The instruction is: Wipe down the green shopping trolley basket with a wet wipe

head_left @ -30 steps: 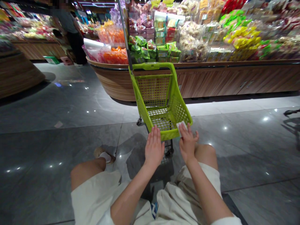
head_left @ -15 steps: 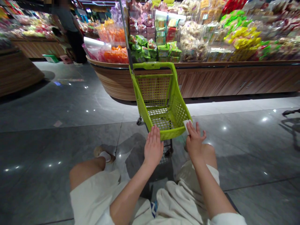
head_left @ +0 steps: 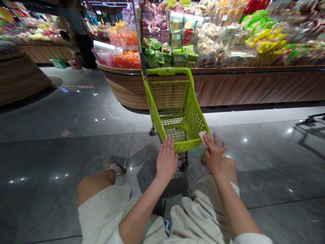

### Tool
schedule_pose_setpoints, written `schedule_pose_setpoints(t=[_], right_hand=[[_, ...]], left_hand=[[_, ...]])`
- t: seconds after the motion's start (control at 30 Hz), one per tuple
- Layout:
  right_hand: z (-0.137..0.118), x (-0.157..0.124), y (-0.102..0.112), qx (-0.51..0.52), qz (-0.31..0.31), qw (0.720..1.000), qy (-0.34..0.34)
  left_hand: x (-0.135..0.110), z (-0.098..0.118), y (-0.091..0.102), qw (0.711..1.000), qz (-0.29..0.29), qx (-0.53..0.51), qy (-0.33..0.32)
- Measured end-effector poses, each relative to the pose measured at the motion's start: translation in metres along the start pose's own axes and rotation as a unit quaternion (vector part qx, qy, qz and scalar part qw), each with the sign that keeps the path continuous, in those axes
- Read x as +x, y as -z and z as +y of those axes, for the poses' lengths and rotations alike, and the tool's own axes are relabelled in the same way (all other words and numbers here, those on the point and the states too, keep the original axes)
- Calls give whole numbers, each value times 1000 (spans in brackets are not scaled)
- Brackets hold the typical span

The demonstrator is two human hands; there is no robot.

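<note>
- Shifted since a second ago: right hand (head_left: 214,154), from the near rim out to its right-hand corner, white cloth (head_left: 202,136) along with it. Left hand (head_left: 167,159) has kept its place.
- Right hand: two fingertips over the cloth at the corner, outer fingers fanned wide and lifted. Thumb hidden; cannot tell whether I pinch the cloth or only press it.
- Left hand: flat, fingers straight and side by side, tips at the near rim, left of the cloth.
- Green cart (head_left: 188,146): directly ahead of both hands, basket opening beyond my fingertips, handle bar (head_left: 167,71) at the far end.
- Beyond the cart: wooden counter (head_left: 228,88) with bagged goods; green packets (head_left: 154,56) ahead of my left hand, yellow packets (head_left: 269,44) farther right.
- Far left of my hands: a person (head_left: 80,27) in a grey top, standing.
</note>
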State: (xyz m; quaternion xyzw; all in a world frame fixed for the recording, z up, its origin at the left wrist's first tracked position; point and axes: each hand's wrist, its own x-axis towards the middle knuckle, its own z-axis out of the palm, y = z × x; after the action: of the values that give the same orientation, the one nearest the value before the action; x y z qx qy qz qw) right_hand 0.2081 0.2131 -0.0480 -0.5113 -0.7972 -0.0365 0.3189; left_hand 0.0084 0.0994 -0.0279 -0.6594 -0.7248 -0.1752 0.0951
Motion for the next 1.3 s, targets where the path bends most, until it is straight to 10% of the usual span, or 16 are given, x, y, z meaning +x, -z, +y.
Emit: schedule_pose_setpoints(t=[0.13,0.33,0.47,0.63,0.73,0.93,1.17,1.3], right_hand=[[-25,-1,-12,-5,23,999,-47],[-118,-21,-18,122,-46,987,93],[-69,-13,-4,81,-74,986,126],[4,2,0,2,5,999,-44],[-26,-2,-9,6,7,998,-64],[-113,-19,-12,87,-83,985,124],[-8,-3,2,46,-20,998,28],[-17,-5,-3,54,5,997,-63]], left_hand=[[1,6,-4,1000,11,-22,4],[0,3,-7,1000,16,-17,4],[-1,-3,-3,1000,4,-2,0],[-1,-1,-3,1000,-1,1,-3],[1,3,-5,1000,3,-10,8],[-2,-3,-4,1000,-4,-1,13],[-5,-10,1,1000,2,6,11],[-2,0,-1,1000,9,-4,15]])
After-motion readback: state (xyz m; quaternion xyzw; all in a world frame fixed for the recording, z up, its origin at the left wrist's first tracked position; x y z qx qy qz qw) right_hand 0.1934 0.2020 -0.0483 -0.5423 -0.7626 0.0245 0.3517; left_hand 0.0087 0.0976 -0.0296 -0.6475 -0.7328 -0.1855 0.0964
